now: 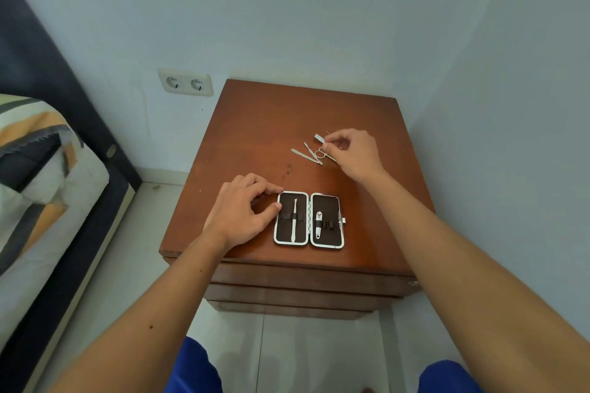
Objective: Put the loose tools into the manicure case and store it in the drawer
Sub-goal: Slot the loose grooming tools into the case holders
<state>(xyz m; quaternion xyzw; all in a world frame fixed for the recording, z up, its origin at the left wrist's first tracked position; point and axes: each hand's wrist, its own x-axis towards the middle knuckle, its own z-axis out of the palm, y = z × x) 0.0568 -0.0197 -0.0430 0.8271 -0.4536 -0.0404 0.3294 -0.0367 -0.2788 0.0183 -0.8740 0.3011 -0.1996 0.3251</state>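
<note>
Brown table (255, 124) in a pale corner, manicure case (309, 219) open flat (long axis pointing away), left hand (244, 210) curled and steadying its edge. Beyond lie the loose tools (311, 153); right hand (352, 153) is nearer, fingertips pinching what may be scissors, grip partly hidden.

No text, label, brand, number or sign can be read anywhere: not on the case (309, 219), the tools (311, 153), the cabinet (255, 124) or the wall socket (185, 82).
</note>
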